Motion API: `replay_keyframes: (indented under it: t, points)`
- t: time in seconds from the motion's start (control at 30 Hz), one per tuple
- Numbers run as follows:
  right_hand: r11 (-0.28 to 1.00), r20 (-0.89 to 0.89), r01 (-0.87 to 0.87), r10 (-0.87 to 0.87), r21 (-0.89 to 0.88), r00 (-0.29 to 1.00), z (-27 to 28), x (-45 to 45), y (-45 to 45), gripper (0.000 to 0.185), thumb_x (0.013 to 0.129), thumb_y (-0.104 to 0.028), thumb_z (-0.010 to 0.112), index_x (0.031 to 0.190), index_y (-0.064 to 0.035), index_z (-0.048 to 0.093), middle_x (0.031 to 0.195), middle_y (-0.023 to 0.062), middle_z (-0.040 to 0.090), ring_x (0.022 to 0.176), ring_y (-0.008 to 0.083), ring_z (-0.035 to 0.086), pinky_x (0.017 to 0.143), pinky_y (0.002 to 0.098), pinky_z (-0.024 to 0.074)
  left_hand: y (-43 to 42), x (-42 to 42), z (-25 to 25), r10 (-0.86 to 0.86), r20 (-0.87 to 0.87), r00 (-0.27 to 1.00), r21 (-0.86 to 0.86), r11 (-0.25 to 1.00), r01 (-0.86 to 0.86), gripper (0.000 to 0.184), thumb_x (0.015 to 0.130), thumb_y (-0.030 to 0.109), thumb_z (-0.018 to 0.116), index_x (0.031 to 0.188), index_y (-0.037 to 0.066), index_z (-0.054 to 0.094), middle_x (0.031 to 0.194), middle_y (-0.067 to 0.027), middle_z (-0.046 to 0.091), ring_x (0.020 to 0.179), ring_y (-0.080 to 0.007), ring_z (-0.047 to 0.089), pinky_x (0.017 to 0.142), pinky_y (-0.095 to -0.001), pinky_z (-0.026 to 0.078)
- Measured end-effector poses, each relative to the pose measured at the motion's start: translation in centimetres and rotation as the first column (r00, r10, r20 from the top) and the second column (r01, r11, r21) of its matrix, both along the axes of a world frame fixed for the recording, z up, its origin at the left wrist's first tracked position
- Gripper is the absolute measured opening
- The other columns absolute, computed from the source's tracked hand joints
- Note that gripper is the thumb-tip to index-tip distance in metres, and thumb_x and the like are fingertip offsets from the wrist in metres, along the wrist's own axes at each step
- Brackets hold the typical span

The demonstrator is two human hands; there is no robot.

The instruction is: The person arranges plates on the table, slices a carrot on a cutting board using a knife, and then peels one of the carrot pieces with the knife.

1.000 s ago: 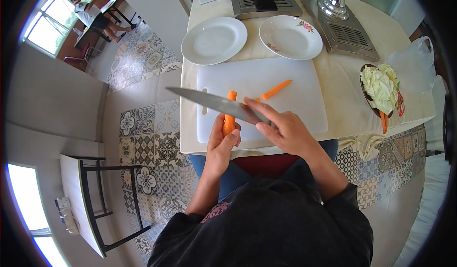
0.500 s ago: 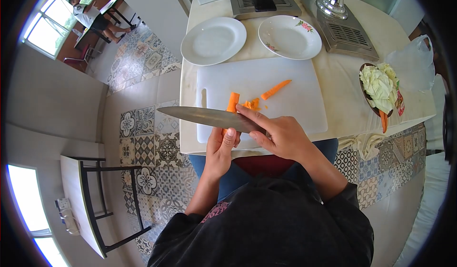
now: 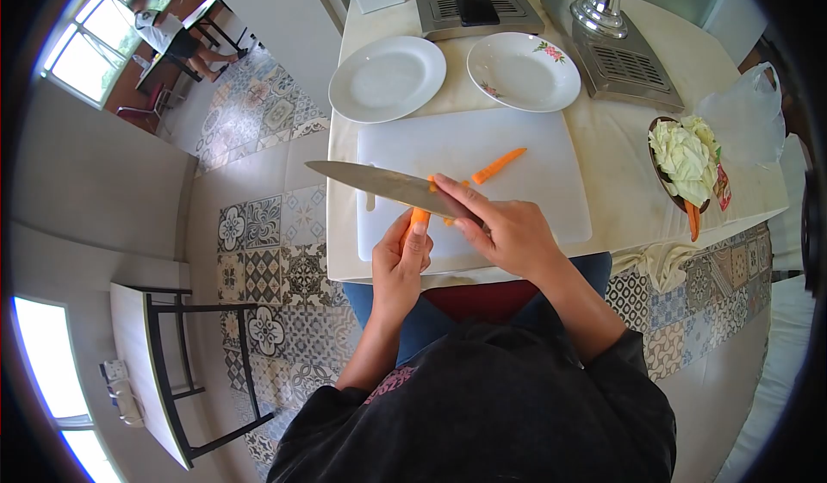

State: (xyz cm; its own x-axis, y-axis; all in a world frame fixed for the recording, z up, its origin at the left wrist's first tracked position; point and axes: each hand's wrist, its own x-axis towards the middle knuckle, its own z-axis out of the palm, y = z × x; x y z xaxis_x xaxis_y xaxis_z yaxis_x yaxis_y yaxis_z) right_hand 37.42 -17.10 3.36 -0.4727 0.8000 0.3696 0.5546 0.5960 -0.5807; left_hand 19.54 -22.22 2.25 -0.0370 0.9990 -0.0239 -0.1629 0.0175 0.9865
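Observation:
In my left hand, closed near the table's front edge, is a piece of carrot, its orange end showing past the fingers. My right hand grips a large knife, with the index finger laid along the blade. The blade points left and crosses over the upper end of the carrot; whether it touches is hard to tell. Beneath lies a white cutting board. A tapered carrot piece rests on it, and orange scraps show partly behind the blade.
Behind the board stand a white oval plate and a flowered plate. Metal dispenser bases and a phone are farther back. At right sit cabbage leaves in a bowl beside a plastic bag. A person is far left.
The knife has risen and shifted right, its tip now higher. My left hand has lowered the carrot, so less of it shows above the blade.

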Motion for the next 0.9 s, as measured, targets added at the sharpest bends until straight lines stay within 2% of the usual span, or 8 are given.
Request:
replay_keyframes:
  t: [0.07, 0.17, 0.27, 0.37, 0.47, 0.57, 0.77, 0.9]
  points:
    - [1.000, -0.080, 0.010, -0.010, -0.003, 0.997, -0.1, 0.5, 0.7, 0.055, 0.091, -0.027, 0.058, 0.143, -0.0283, 0.041, 0.068, 0.0055, 0.064, 0.050, 0.0248, 0.058, 0.051, 0.0350, 0.0481, -0.3, 0.3, 0.6, 0.008, 0.006, 1.000, -0.032, 0.999, -0.007, 0.038, 0.103, 0.028, 0.046, 0.123, -0.004, 0.052, 0.066, 0.0046, 0.039, 0.057, -0.0023, 0.031, 0.050, -0.0192, 0.026]
    - [0.981, -0.092, 0.022, -0.040, -0.193, 0.995, 0.5, 1.3, 1.1, 0.052, 0.094, -0.028, 0.054, 0.144, -0.0262, 0.040, 0.069, 0.0075, 0.065, 0.053, 0.0259, 0.060, 0.055, 0.0352, 0.0490, -0.3, 0.4, 0.8, 0.007, 0.010, 1.000, -0.013, 1.000, -0.007, 0.042, 0.103, 0.027, 0.045, 0.129, -0.006, 0.049, 0.067, 0.0035, 0.040, 0.058, -0.0034, 0.031, 0.052, -0.0197, 0.028]
    - [0.935, -0.145, -0.067, 0.016, -0.348, 0.989, 1.8, 1.8, 0.7, 0.054, 0.095, -0.029, 0.053, 0.146, -0.0252, 0.037, 0.066, 0.0079, 0.062, 0.053, 0.0261, 0.061, 0.055, 0.0351, 0.0482, -0.1, 0.5, 0.9, 0.043, 0.071, 0.997, 0.028, 0.999, -0.045, 0.037, 0.103, 0.023, 0.042, 0.125, -0.005, 0.050, 0.069, 0.0023, 0.041, 0.060, -0.0048, 0.032, 0.055, -0.0208, 0.029]
    - [0.925, -0.111, -0.120, 0.085, -0.362, 0.990, 1.8, 1.3, -0.6, 0.057, 0.093, -0.030, 0.055, 0.147, -0.0256, 0.035, 0.062, 0.0083, 0.060, 0.052, 0.0253, 0.060, 0.054, 0.0347, 0.0474, -0.1, 0.4, 0.6, 0.003, 0.131, 0.991, 0.046, 0.999, -0.009, 0.030, 0.102, 0.019, 0.040, 0.118, -0.004, 0.052, 0.071, 0.0016, 0.041, 0.061, -0.0055, 0.033, 0.057, -0.0215, 0.030]
    - [0.952, -0.104, -0.128, 0.102, -0.279, 0.989, 1.0, 0.7, -1.0, 0.063, 0.092, -0.030, 0.058, 0.148, -0.0242, 0.032, 0.056, 0.0066, 0.055, 0.048, 0.0236, 0.057, 0.051, 0.0345, 0.0457, -0.2, 0.4, -0.1, 0.016, 0.114, 0.993, 0.042, 0.999, -0.021, 0.035, 0.099, 0.025, 0.045, 0.117, -0.004, 0.053, 0.073, -0.0003, 0.044, 0.060, -0.0069, 0.034, 0.058, -0.0234, 0.032]
    - [0.975, -0.090, -0.112, 0.096, -0.192, 0.991, 0.4, 0.4, -0.9, 0.065, 0.091, -0.030, 0.059, 0.149, -0.0236, 0.030, 0.053, 0.0049, 0.053, 0.046, 0.0230, 0.056, 0.049, 0.0340, 0.0445, -0.3, 0.4, 0.2, 0.001, 0.053, 0.999, 0.073, 0.997, -0.004, 0.026, 0.102, 0.019, 0.040, 0.112, -0.001, 0.053, 0.073, 0.0015, 0.043, 0.063, -0.0055, 0.034, 0.057, -0.0216, 0.030]
    - [0.995, -0.056, -0.071, 0.067, -0.073, 0.996, -0.1, 0.1, -0.6, 0.065, 0.091, -0.030, 0.060, 0.149, -0.0246, 0.032, 0.054, 0.0032, 0.053, 0.044, 0.0228, 0.053, 0.047, 0.0340, 0.0431, -0.5, 0.4, -0.3, 0.001, -0.013, 1.000, 0.132, 0.991, 0.001, 0.028, 0.103, 0.021, 0.040, 0.113, -0.002, 0.052, 0.075, 0.0015, 0.044, 0.064, -0.0054, 0.036, 0.058, -0.0212, 0.033]
    - [0.998, -0.037, -0.055, 0.054, -0.040, 0.998, -0.6, 0.1, -0.4, 0.063, 0.091, -0.030, 0.060, 0.148, -0.0256, 0.034, 0.055, 0.0028, 0.053, 0.045, 0.0227, 0.052, 0.047, 0.0345, 0.0427, -0.4, 0.5, -0.2, 0.022, -0.032, 0.999, 0.110, 0.994, -0.018, 0.031, 0.103, 0.021, 0.040, 0.119, -0.002, 0.051, 0.074, 0.0015, 0.044, 0.063, -0.0047, 0.035, 0.057, -0.0209, 0.032]
